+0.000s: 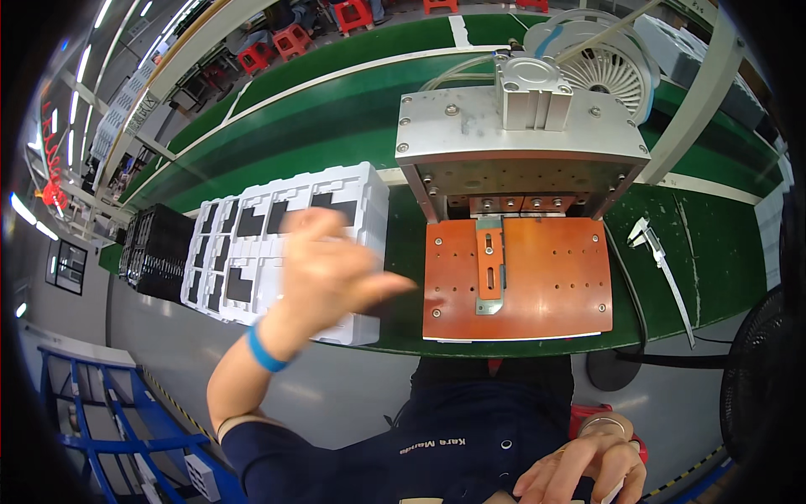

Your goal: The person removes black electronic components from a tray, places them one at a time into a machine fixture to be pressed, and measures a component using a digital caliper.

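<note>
My left hand, with a blue band on its wrist, hovers over the white tray stack. Motion smears its fingers, though the thumb points right toward the press. Dark flat pieces with notched outlines lie in the tray's pockets. My right hand is low at the right, close to my body, its fingers curled in; a small pale edge shows at the fingertips, too little to name. Before me stands a metal press over an orange base plate, which carries a narrow slotted fixture.
Black trays are stacked at the far left of the green bench. A caliper lies right of the press, with a black fan at the right edge. Behind the press is a white fan. A blue rack stands lower left.
</note>
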